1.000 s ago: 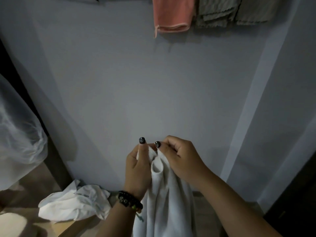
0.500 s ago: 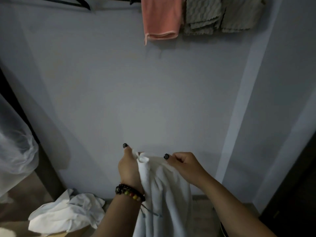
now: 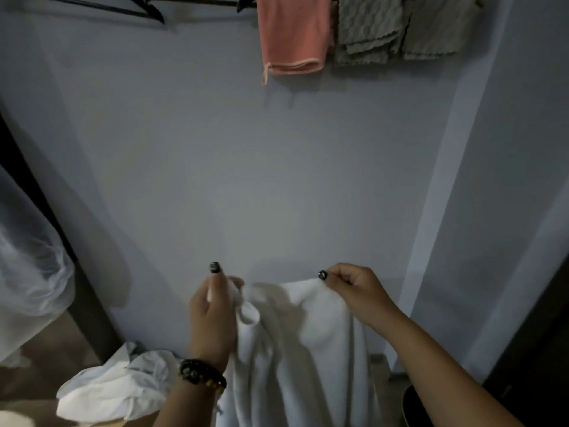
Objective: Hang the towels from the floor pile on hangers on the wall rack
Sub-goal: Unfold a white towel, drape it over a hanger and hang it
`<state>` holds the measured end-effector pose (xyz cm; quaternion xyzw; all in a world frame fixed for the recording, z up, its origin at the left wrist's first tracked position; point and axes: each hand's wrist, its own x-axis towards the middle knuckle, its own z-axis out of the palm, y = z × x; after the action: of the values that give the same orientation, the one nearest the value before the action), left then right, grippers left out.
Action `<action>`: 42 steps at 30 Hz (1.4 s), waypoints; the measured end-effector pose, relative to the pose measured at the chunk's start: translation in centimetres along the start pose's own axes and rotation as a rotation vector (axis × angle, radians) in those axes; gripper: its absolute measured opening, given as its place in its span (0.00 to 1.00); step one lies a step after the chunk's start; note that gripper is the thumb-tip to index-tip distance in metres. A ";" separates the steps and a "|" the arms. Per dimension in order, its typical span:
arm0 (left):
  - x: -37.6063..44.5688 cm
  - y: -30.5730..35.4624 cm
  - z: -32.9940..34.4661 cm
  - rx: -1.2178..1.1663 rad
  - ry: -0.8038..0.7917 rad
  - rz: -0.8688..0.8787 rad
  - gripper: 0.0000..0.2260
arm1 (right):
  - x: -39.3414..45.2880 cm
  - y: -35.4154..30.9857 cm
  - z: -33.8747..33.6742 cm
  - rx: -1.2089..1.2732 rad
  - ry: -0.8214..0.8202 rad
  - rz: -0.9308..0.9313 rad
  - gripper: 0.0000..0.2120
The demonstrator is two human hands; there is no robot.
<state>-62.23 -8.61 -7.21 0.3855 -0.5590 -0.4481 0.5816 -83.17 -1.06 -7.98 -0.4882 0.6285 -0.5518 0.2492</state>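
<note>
Lying crumpled on the floor at lower left is the towel pile (image 3: pixel 117 386). The left hand (image 3: pixel 212 315) and right hand (image 3: pixel 354 291), each in a pinching grip, have drawn further apart, spreading the white towel's (image 3: pixel 295 349) top edge, below the pink towel (image 3: pixel 292 32).

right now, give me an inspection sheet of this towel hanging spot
surface: floor along the bottom edge, dim.
job's things: white towel held up by its top edge; pink towel and grey towels hang on the rack; empty black hangers at top left; white pile on the floor.
clutter: clear plastic sheeting at left.
fingers: left hand grips one corner, right hand pinches the other.
cables: nothing seen.
surroundings: plain grey wall.
</note>
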 end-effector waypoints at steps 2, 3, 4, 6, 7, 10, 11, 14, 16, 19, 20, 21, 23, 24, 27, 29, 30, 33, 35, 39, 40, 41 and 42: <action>-0.2 -0.1 0.5 0.008 -0.107 0.059 0.20 | 0.2 -2.0 0.7 -0.010 -0.036 -0.071 0.11; -0.2 -0.2 0.9 0.038 -0.135 0.075 0.19 | 0.2 -3.0 1.1 -0.018 -0.058 -0.105 0.10; -0.4 0.0 1.4 0.060 -0.153 0.078 0.18 | 0.1 -3.9 1.6 -0.019 -0.077 -0.137 0.10; -1.1 0.8 2.3 0.032 -0.214 0.051 0.18 | 0.1 -5.3 2.3 -0.008 -0.114 -0.189 0.09; -1.4 1.1 2.7 0.032 -0.221 0.074 0.18 | 0.0 -5.8 2.5 -0.003 -0.131 -0.207 0.09; -1.4 1.6 3.4 0.054 -0.183 0.153 0.22 | 0.0 -6.4 2.6 0.001 -0.145 -0.238 0.09; -1.3 1.6 3.6 0.054 -0.154 0.157 0.23 | -0.1 -6.4 2.4 0.003 -0.140 -0.245 0.10; -1.2 2.2 4.5 -0.047 -0.070 0.068 0.26 | -0.1 -5.4 1.7 -0.016 -0.133 -0.222 0.13; -1.1 2.3 5.0 -0.104 -0.030 -0.023 0.28 | -0.2 -4.2 1.4 -0.056 -0.117 -0.166 0.19; -0.4 1.7 4.9 -0.123 0.007 -0.123 0.30 | -0.5 -2.1 0.5 -0.094 -0.069 -0.076 0.22; -0.1 1.5 4.7 -0.120 0.031 -0.146 0.30 | -0.6 -1.4 0.1 -0.100 -0.065 -0.052 0.24; 0.2 1.2 4.4 -0.120 0.058 -0.164 0.29 | -0.8 -0.7 -0.2 -0.111 -0.066 -0.034 0.25; 0.8 0.9 3.9 -0.125 0.106 -0.193 0.27 | -0.9 0.5 -0.8 -0.138 -0.071 -0.004 0.25; 1.0 0.8 3.6 -0.127 0.121 -0.209 0.27 | -0.9 1.0 -1.1 -0.147 -0.068 0.013 0.23; 1.3 0.7 2.7 -0.080 0.155 -0.252 0.26 | -0.4 2.3 -2.0 -0.186 -0.048 0.056 0.21; 1.4 0.6 2.0 -0.037 0.178 -0.257 0.26 | -0.1 2.8 -2.4 -0.192 -0.023 0.076 0.21; 1.4 0.5 1.7 -0.016 0.182 -0.246 0.27 | 0.0 2.8 -2.5 -0.189 -0.008 0.077 0.21; 1.3 -0.1 1.1 0.044 0.145 -0.142 0.29 | 0.3 1.9 -2.4 -0.163 0.038 0.031 0.21; 1.1 -0.2 1.0 0.058 0.071 -0.099 0.28 | 0.3 0.4 -1.6 -0.145 0.032 -0.041 0.21; -0.2 0.2 2.2 0.022 -0.110 -0.032 0.21 | 0.0 -3.6 1.4 -0.114 -0.074 -0.189 0.24; -0.6 0.4 2.7 0.008 -0.145 -0.022 0.21 | 0.1 -4.4 2.1 -0.101 -0.096 -0.215 0.24; -0.9 0.4 3.3 0.010 -0.166 0.005 0.21 | 0.2 -5.1 2.6 -0.093 -0.116 -0.234 0.24; -1.2 0.4 3.7 0.026 -0.184 0.049 0.20 | 0.3 -5.7 3.1 -0.086 -0.135 -0.246 0.24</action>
<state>-65.89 -7.18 -6.87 0.3366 -0.6250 -0.4599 0.5335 -78.74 -2.20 -3.41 -0.6076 0.5690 -0.5166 0.2002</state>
